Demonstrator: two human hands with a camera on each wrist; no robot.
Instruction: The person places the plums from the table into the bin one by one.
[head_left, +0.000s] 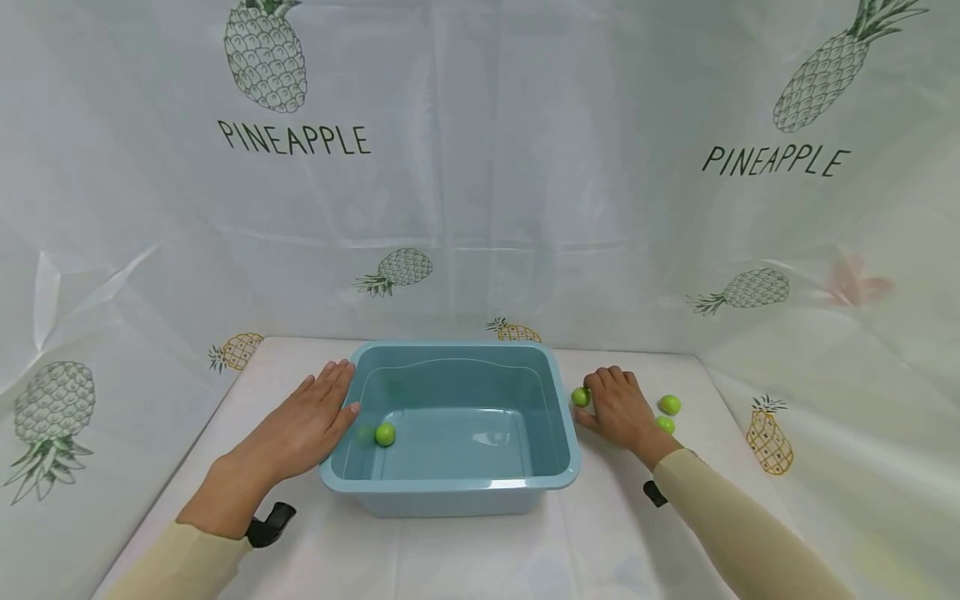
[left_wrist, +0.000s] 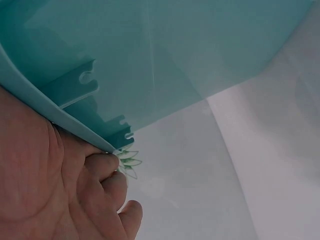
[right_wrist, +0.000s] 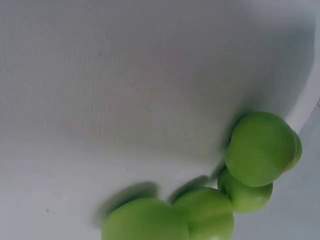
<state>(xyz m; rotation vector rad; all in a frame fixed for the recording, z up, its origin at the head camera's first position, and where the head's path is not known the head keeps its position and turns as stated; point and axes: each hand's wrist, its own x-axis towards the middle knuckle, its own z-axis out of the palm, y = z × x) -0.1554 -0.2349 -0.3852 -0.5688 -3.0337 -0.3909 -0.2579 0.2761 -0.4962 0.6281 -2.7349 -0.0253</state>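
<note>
A blue plastic tub (head_left: 450,500) stands on the white-covered table, with one small green ball (head_left: 385,434) inside at its left. My left hand (head_left: 300,425) rests against the tub's left rim, fingers extended and thumb over the edge. In the left wrist view, the palm (left_wrist: 30,175) lies along the outside of the rim (left_wrist: 60,120). Just right of the tub, my right hand (head_left: 618,408) pinches another green ball (head_left: 581,397) between thumb and fingers. Beside that wrist lie two more green balls, one farther back (head_left: 670,405) and one partly hidden (head_left: 665,424).
Several green balls (right_wrist: 260,150) are clustered low in the right wrist view, on the white cloth (right_wrist: 100,100). A sheet printed with pineapples (head_left: 465,183) hangs behind the table and along its sides. Black wrist straps (head_left: 272,525) show at both sleeves.
</note>
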